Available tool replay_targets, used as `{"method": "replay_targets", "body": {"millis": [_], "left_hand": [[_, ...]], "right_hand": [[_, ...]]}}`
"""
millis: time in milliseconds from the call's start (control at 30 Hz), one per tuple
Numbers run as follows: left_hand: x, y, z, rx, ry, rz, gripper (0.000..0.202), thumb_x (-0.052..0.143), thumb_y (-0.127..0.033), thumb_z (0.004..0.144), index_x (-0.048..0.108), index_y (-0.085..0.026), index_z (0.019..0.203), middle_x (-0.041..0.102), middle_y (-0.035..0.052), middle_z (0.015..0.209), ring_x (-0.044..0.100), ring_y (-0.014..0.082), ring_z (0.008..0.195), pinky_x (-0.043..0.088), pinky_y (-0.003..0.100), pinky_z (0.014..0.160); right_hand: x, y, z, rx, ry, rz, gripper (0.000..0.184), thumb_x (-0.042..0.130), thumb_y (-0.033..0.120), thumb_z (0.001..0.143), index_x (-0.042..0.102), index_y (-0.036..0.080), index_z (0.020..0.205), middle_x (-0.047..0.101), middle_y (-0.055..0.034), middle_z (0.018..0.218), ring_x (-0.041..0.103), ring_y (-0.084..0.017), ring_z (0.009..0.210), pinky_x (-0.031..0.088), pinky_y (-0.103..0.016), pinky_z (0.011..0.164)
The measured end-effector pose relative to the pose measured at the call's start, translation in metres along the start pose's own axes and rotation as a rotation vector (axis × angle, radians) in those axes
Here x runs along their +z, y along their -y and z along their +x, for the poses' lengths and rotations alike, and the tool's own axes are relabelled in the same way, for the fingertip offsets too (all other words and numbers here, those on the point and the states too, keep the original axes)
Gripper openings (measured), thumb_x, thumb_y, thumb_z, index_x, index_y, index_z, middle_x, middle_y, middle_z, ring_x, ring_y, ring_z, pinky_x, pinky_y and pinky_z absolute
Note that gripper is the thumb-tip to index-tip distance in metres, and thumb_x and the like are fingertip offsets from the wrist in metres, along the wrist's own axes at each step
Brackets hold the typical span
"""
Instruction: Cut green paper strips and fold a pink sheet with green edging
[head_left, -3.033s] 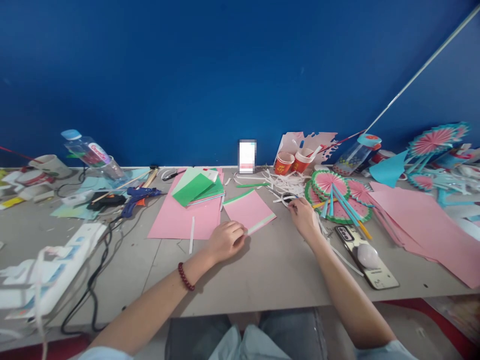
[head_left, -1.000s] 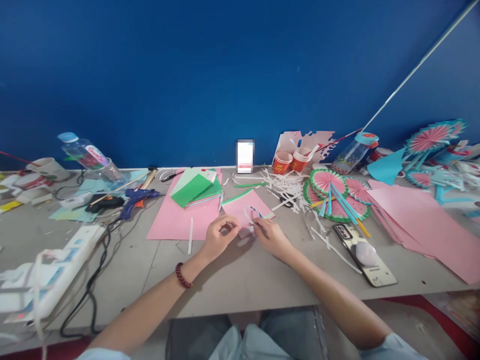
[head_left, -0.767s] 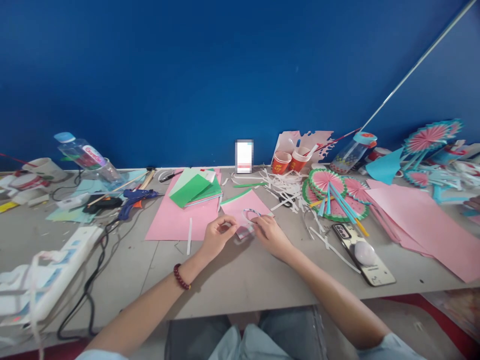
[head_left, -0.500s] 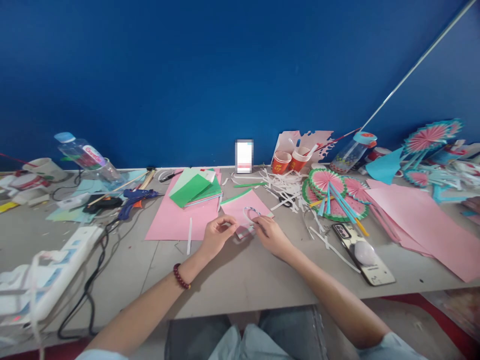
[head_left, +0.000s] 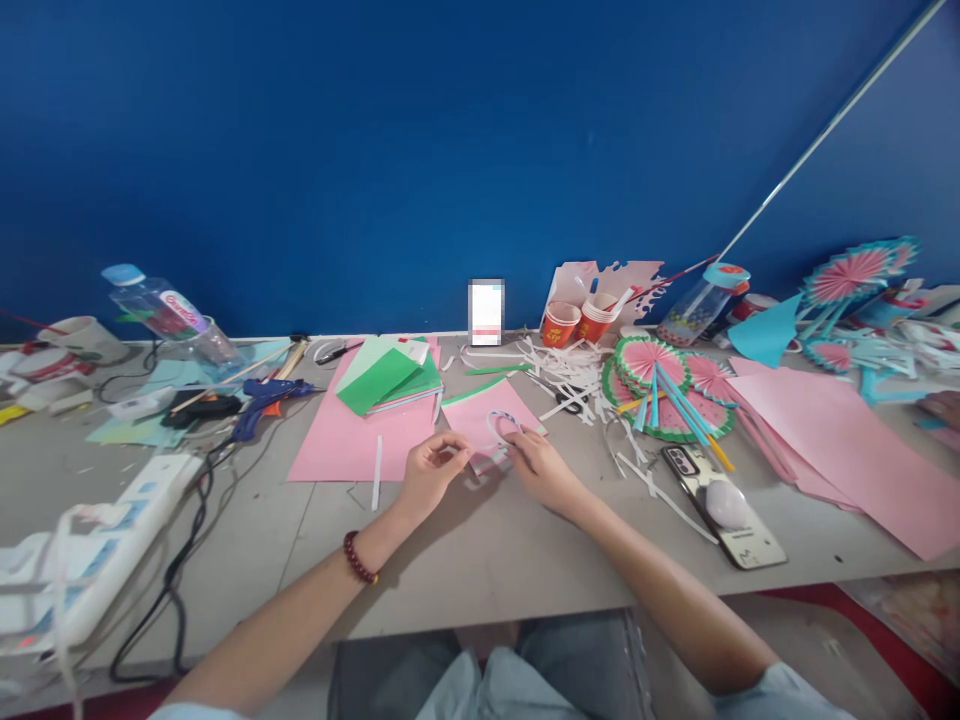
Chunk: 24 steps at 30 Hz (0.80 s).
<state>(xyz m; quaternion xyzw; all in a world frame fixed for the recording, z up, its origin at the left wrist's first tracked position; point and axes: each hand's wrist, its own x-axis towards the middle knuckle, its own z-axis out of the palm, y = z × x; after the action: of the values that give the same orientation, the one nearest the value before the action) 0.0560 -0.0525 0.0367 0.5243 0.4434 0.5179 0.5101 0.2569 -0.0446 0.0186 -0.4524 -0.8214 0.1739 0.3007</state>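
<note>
Over the bench, my right hand [head_left: 546,470] is closed, its thumb and fingers pinching a thin white strip with blue marks [head_left: 495,424] that curls into a loop. To its left, my left hand [head_left: 435,474] has thumb and forefinger pressed together; whatever is between them is too small to make out. Beneath both hands lies a pink paper sheet [head_left: 469,412] with a green band along its far edge. Left of it, green sheets [head_left: 382,382] rest on a larger pink sheet [head_left: 326,440], with a loose white strip [head_left: 377,470] near its front edge.
White paper scraps [head_left: 566,365], paper watermelon fans [head_left: 660,385], a phone [head_left: 754,535] and pink sheets [head_left: 847,430] lie to the right. Paper cups [head_left: 560,325] stand behind. A glue gun [head_left: 262,400], a bottle [head_left: 161,310] and a power strip [head_left: 120,550] occupy the left.
My hands stay almost in place, still close together over the pink sheet. The curled strip in my right hand has shifted slightly. The whole view has moved a little.
</note>
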Motion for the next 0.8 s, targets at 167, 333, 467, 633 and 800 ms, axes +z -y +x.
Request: {"method": "replay_targets", "body": {"millis": [167, 333, 467, 633, 800], "left_hand": [[0.000, 0.000, 0.000, 0.009, -0.006, 0.021, 0.017, 0.069, -0.032, 0.069, 0.063, -0.016, 0.070, 0.060, 0.0015, 0.073, 0.051, 0.0099, 0.060, 0.043, 0.020, 0.051], [0.001, -0.006, -0.002, 0.058, 0.064, 0.080, 0.017, 0.067, -0.033, 0.072, 0.061, -0.017, 0.069, 0.060, 0.0028, 0.076, 0.053, 0.0118, 0.064, 0.042, 0.022, 0.055], [0.003, -0.008, -0.007, 0.132, 0.190, 0.133, 0.015, 0.063, -0.030, 0.079, 0.060, -0.017, 0.072, 0.058, 0.0023, 0.075, 0.054, 0.0132, 0.070, 0.043, 0.023, 0.062], [0.008, -0.006, -0.015, 0.329, 0.250, 0.282, 0.013, 0.055, -0.025, 0.086, 0.060, -0.018, 0.076, 0.058, 0.0030, 0.076, 0.054, 0.0150, 0.075, 0.042, 0.026, 0.068], [0.009, -0.003, -0.017, 0.475, 0.253, 0.402, 0.013, 0.050, -0.020, 0.089, 0.059, -0.019, 0.079, 0.058, 0.0042, 0.075, 0.051, 0.0163, 0.075, 0.041, 0.028, 0.071]], "right_hand": [[-0.005, 0.005, 0.002, 0.025, -0.022, 0.051, 0.017, 0.040, 0.013, 0.086, 0.055, 0.019, 0.083, 0.061, -0.0067, 0.078, 0.056, -0.021, 0.080, 0.044, -0.032, 0.074], [-0.008, 0.007, 0.003, 0.052, -0.053, 0.107, 0.017, 0.042, 0.013, 0.084, 0.056, 0.019, 0.076, 0.062, -0.0048, 0.072, 0.058, -0.019, 0.074, 0.043, -0.030, 0.072], [-0.010, 0.007, 0.003, 0.071, -0.147, 0.157, 0.019, 0.043, 0.015, 0.084, 0.061, 0.019, 0.082, 0.068, -0.0063, 0.078, 0.061, -0.019, 0.077, 0.045, -0.030, 0.073], [-0.012, 0.008, 0.002, 0.140, -0.256, 0.235, 0.021, 0.044, 0.023, 0.086, 0.065, 0.018, 0.085, 0.070, -0.0079, 0.085, 0.063, -0.020, 0.084, 0.047, -0.028, 0.067], [-0.009, 0.012, 0.001, 0.216, -0.258, 0.307, 0.022, 0.045, 0.024, 0.085, 0.066, 0.017, 0.087, 0.069, -0.0072, 0.081, 0.064, -0.019, 0.078, 0.047, -0.026, 0.062]]}}
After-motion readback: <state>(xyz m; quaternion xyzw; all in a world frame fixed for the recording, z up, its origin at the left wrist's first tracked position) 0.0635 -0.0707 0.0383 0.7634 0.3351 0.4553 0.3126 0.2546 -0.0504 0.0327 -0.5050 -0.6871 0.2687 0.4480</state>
